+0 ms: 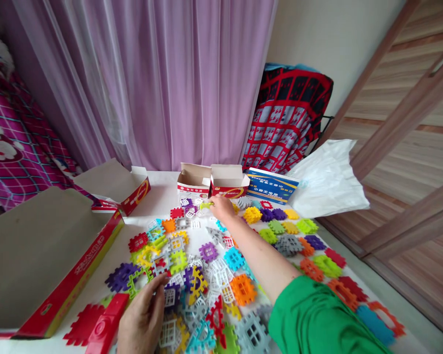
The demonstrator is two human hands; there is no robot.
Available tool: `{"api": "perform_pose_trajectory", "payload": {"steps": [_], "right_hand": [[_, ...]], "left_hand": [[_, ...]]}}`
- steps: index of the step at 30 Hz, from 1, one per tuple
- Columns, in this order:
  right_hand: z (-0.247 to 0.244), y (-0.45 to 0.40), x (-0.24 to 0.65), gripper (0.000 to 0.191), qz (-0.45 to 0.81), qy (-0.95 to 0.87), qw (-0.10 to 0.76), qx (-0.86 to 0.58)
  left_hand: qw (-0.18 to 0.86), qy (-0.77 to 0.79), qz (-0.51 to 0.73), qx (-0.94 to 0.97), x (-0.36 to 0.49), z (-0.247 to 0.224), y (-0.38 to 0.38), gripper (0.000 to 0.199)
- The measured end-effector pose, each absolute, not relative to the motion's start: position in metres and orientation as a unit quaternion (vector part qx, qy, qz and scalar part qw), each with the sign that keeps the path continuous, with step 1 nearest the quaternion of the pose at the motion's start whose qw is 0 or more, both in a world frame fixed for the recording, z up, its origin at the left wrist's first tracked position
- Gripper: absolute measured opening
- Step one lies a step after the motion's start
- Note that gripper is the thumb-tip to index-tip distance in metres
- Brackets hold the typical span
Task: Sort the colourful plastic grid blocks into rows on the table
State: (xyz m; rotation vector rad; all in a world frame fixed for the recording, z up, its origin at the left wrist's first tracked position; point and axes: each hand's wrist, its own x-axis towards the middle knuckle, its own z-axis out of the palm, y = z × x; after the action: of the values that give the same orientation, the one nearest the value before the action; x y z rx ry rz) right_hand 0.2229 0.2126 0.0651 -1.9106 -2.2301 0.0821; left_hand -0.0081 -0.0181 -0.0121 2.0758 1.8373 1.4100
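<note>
At the far end of the table my right hand (222, 208) is closed on a lime-green plastic building piece (205, 205), in front of the small red boxes. White window pieces (192, 213) lie just beside it. My left hand (142, 317) is low in the view, at the near left side of a mixed pile, its fingers curled together. Whatever they may hold is hidden. A purple piece with a white window (171, 296) is next to those fingers. Left of that hand lie a long red plastic part (107, 324) and a red toothed plate (84, 324).
Two small red boxes (229, 191) and a blue box (272, 186) stand at the back, with a white plastic bag (327, 182) at right. Larger open boxes (92, 260) line the left. Sorted stacks, such as lime-green pieces (327, 265), spread along the right edge.
</note>
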Motion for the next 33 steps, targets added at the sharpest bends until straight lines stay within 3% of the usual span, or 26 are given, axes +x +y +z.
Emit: {"api": "perform_pose_trajectory", "payload": {"steps": [6, 9, 14, 18, 23, 26, 33], "right_hand": [[0.065, 0.131, 0.269, 0.024, -0.076, -0.793, 0.371, -0.477], [0.066, 0.081, 0.279, 0.025, -0.089, -0.784, 0.435, -0.434], [0.063, 0.009, 0.269, 0.022, -0.062, -0.792, 0.443, -0.416], [0.058, -0.021, 0.26, 0.024, -0.028, -0.792, 0.452, -0.408], [0.058, -0.05, 0.273, 0.044, 0.005, -0.737, 0.512, -0.442], [0.061, -0.072, 0.289, 0.057, 0.061, -0.732, 0.499, -0.46], [0.063, -0.103, 0.317, 0.047, 0.077, -0.696, 0.482, -0.526]], "left_hand": [[-0.11, 0.539, 0.407, 0.729, 0.001, -0.001, -0.018, 0.026], [-0.038, 0.549, 0.41, 0.727, 0.017, 0.017, -0.021, 0.027], [0.366, 0.567, 0.419, 0.607, 0.054, 0.068, -0.035, 0.054], [0.53, 0.541, 0.396, 0.518, 0.075, 0.095, -0.047, 0.056], [0.526, 0.548, 0.4, 0.512, 0.091, 0.098, -0.058, 0.058], [0.482, 0.558, 0.414, 0.534, 0.105, 0.097, -0.063, 0.058], [0.507, 0.525, 0.402, 0.553, 0.142, 0.1, -0.071, 0.058]]}}
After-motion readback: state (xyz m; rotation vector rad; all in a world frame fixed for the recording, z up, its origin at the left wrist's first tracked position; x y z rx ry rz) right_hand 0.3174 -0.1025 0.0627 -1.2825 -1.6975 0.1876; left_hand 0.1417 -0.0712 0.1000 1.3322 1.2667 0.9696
